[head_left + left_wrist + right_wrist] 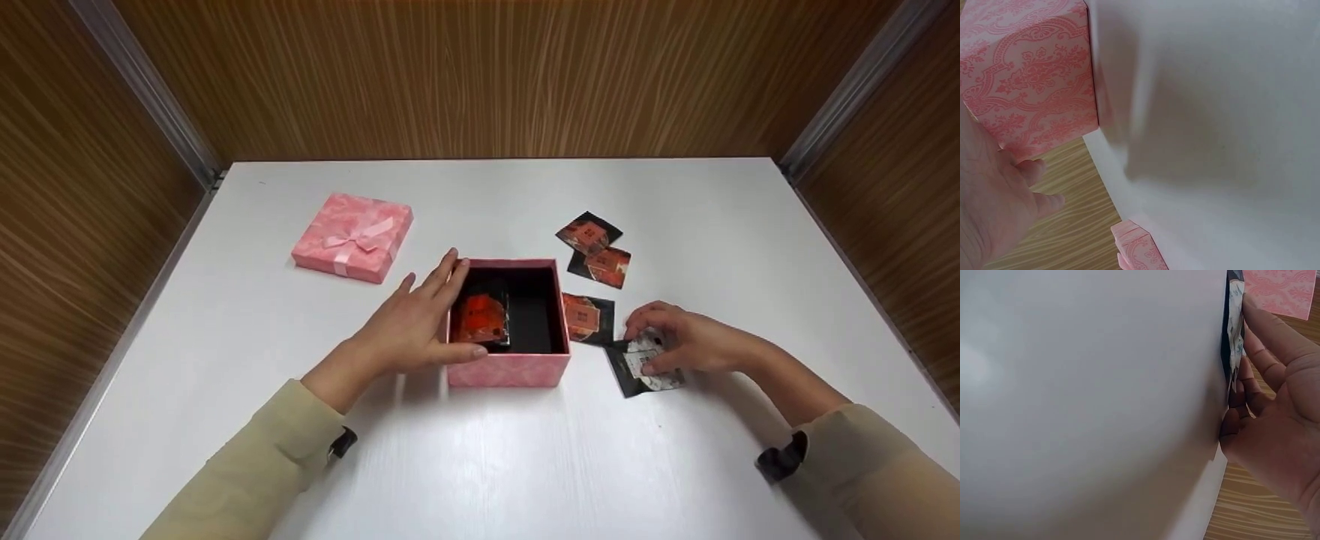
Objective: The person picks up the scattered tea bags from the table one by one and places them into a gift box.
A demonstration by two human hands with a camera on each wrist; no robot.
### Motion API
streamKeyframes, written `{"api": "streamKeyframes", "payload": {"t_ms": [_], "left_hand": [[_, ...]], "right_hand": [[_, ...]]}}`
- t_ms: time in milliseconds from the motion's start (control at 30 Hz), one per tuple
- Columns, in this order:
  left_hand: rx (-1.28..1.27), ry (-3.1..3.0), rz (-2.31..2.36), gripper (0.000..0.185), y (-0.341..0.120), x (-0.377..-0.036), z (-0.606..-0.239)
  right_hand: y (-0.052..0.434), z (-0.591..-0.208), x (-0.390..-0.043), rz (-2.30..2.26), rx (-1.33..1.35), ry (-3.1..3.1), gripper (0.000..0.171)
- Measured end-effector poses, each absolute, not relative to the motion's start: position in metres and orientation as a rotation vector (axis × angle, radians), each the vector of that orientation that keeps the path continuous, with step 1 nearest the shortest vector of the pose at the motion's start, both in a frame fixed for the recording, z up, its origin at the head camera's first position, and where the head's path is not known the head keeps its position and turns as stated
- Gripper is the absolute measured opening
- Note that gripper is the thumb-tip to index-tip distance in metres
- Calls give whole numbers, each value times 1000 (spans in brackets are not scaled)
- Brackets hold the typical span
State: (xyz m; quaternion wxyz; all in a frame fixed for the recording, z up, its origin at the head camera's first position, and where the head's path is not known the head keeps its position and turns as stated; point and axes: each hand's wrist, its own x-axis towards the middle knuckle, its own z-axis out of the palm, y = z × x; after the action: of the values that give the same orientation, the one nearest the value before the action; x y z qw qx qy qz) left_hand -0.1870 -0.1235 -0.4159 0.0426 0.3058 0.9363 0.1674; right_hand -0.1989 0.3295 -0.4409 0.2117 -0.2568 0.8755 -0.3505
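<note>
An uncovered pink box (510, 371) with a dark inside stands mid-table. Black-and-red sachets (480, 319) fill the left side of it. My left hand (416, 322) rests against the box's left side, its straight fingers at the back left corner and the thumb along the front rim. In the left wrist view, the box's patterned wall (1033, 79) is beside the palm. To the right of the box, my right hand (694, 341) pinches a black-and-white sachet (637, 364), thumb on its face and fingers at its far edge. The right wrist view shows this sachet (1235, 332) edge-on.
A pink lid (352, 236) with a ribbon bow lies at the back left. Two overlapping black-and-red sachets (590, 234) are behind the box on the right. Another red sachet (589, 319) lies against the box's right side. Wood-grain panels (480, 82) enclose the white table (480, 465).
</note>
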Motion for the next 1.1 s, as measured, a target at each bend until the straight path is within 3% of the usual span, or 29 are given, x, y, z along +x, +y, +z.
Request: {"api": "streamKeyframes", "payload": {"t_ms": [800, 1100], "left_hand": [[932, 2859, 517, 124, -124, -188, -417], [938, 2862, 525, 123, -124, -187, -416]], "right_hand": [[345, -423, -194, -916, -558, 2466, 54], [353, -417, -196, -1042, -605, 2431, 24]]}}
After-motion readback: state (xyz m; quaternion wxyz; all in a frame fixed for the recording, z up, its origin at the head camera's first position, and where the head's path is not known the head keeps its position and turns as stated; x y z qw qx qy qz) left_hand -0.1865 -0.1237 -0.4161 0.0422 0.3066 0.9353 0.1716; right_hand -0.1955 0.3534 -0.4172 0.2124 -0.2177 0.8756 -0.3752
